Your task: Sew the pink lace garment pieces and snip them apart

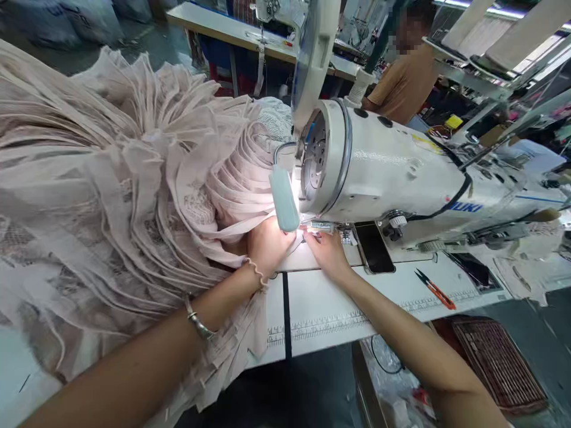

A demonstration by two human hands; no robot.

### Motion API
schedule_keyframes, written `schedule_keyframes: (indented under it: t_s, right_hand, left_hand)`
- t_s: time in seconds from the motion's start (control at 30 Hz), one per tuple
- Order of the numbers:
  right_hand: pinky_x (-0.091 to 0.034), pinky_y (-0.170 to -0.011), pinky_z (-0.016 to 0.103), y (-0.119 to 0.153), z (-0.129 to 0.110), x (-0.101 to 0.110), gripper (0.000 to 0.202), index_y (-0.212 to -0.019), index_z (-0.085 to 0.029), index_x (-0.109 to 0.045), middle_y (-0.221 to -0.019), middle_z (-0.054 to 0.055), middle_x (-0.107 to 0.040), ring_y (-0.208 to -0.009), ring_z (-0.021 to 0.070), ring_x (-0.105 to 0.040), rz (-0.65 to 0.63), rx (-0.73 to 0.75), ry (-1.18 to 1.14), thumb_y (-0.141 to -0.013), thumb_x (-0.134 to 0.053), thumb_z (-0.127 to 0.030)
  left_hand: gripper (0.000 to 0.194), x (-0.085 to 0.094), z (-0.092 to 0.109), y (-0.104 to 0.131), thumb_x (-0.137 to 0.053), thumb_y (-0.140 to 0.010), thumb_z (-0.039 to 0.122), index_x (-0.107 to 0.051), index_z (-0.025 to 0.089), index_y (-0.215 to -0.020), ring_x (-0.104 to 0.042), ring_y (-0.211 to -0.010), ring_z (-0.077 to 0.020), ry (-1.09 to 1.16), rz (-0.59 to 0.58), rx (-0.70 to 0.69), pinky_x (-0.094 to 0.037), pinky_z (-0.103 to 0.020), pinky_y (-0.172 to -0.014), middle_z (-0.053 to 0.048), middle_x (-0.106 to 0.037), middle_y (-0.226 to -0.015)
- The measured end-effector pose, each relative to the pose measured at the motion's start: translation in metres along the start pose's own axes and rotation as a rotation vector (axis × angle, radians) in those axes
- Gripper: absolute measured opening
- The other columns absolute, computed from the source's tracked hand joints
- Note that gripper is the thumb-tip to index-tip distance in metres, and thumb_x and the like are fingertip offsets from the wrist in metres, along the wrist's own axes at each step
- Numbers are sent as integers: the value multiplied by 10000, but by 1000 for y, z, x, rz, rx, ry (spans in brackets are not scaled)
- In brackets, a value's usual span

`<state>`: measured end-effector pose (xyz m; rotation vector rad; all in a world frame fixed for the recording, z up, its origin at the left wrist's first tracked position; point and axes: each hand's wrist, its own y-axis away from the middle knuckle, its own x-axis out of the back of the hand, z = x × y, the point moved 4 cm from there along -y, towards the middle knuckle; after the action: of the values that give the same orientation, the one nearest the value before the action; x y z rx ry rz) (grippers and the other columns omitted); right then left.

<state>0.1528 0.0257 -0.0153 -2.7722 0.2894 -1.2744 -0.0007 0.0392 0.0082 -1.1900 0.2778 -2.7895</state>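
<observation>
Forearms (147, 351) angle inward, fabric (147, 184) heaped left of hands (268, 244) (329, 254).

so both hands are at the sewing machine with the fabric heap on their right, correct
No, the head view shows the fabric heap on their left, not right; left hand and right hand are indeed at the sewing machine.

Phone and Snips Share the Desk

A dark-screened phone (375, 246) lies on the white desk (321, 297), with orange-handled snips (437, 291) apart from it to the right. Below the desk's front edge sit crumpled clear plastic (388, 368) and, farther right, a brown slatted panel (499, 356). Behind, a person in a brown shirt (404, 83) stands near a yellow object (454, 122). Pale plastic sacks (84, 21) fill the upper left, beside a second desk (223, 27).
</observation>
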Motion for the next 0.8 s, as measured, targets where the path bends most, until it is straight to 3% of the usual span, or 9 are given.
schedule_keyframes:
  t_s: [0.17, 0.43, 0.7, 0.8]
  right_hand:
    - [-424, -988, 429, 1, -2, 0, 185, -750, -263, -694, -962, 45, -725, -1130, 270, -590, 3, 63, -25, -836, -545, -331]
    - [-464, -919, 398, 2, -5, 0, 247, -685, -268, -678, -820, 18, -721, -989, 246, -632, 16, 109, -56, -838, -509, -362]
    - [-492, -833, 390, -1, -6, 2, 277, -603, -255, -609, -665, 27, -659, -847, 250, -633, -9, 83, 35, -842, -490, -329]
    - [-500, -822, 403, -4, -3, -1, 283, -673, -249, -639, -710, 42, -671, -832, 253, -633, -44, 124, 73, -875, -449, -307]
  left_hand:
    - [194, -3, 0, 0, -556, -726, 293, -459, 236, -568, -542, -622, -227, -14, 15, -23, -366, -344, -559, -62, -590, -609]
    - [155, -2, -1, 0, -571, -739, 307, -558, 227, -607, -590, -679, -267, 13, 14, -47, -396, -359, -577, -77, -613, -619]
    - [143, -5, -2, -1, -575, -727, 323, -563, 233, -617, -574, -655, -262, 34, 11, -24, -389, -365, -576, -78, -612, -622]
    - [158, -3, -1, 0, -574, -726, 329, -544, 239, -600, -567, -645, -255, 47, 2, -20, -386, -362, -571, -74, -612, -618]
